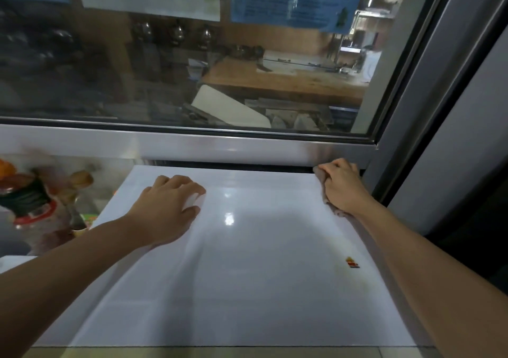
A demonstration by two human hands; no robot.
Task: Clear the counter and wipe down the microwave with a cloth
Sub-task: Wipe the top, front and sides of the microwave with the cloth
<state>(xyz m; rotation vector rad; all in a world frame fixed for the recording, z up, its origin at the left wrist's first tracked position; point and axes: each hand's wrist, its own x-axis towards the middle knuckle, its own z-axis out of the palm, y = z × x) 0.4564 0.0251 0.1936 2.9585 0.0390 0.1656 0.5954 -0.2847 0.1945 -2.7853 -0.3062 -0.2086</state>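
The white glossy top of the microwave fills the lower middle of the head view. My left hand rests on its left part, palm down, fingers slightly bent on the surface. My right hand is at the far right corner of the top, gripping a greyish-brown cloth that shows under the fingers and wrist along the right edge. A small orange and red sticker sits near the right edge.
A metal window sill and a large glass pane run right behind the microwave. A grey frame post stands close to my right hand. Bottles and jars crowd the counter on the left.
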